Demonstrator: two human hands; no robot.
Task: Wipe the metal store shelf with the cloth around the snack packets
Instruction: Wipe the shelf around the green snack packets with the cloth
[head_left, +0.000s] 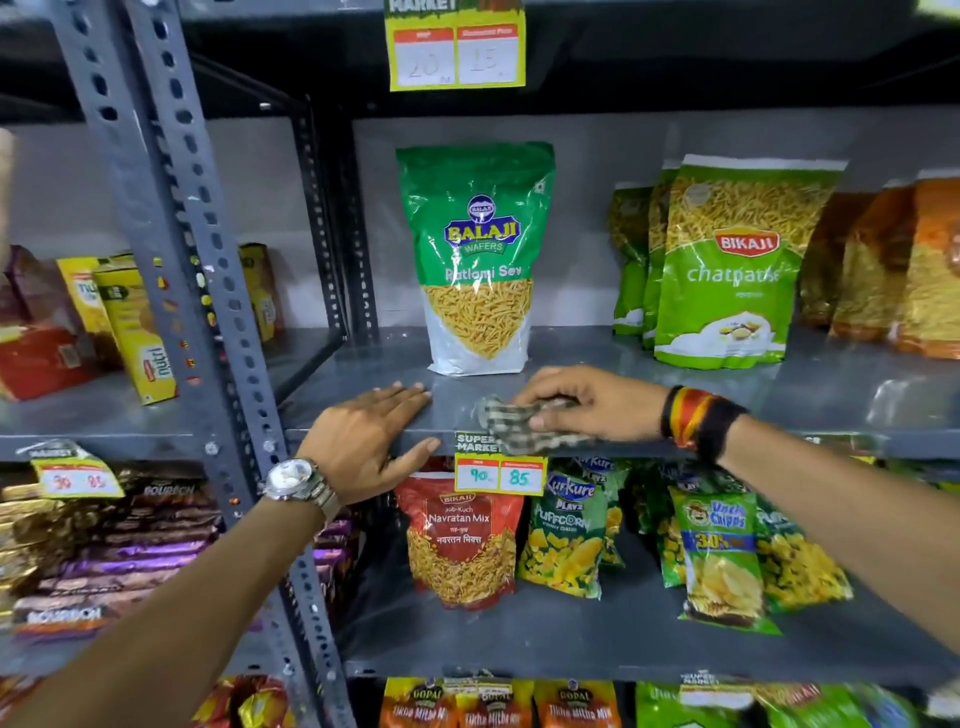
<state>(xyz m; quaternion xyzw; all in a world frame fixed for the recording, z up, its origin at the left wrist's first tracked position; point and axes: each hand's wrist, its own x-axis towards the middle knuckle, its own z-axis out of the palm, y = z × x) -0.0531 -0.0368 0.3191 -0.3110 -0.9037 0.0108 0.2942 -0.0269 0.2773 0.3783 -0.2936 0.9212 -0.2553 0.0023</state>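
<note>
This is a small grocery shop or supermarket aisle. Grey slotted-angle metal shelving (649, 374) carries packaged snacks facing outward: a Balaji Ratlami Sev packet (475, 260), Bikaji Chatpata packets (727, 270) to its right, and a Bikaji Navratan Mix packet (460, 540) on the shelf below. Yellow price tags (500, 474) printed "Super Market" hang from the shelf edges. To the left sit what look like biscuit boxes (137, 332), slightly blurred.

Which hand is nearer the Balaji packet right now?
Right. The right hand, pressing the cloth, sits just below the Balaji packet; the left hand rests flat further left.
</note>
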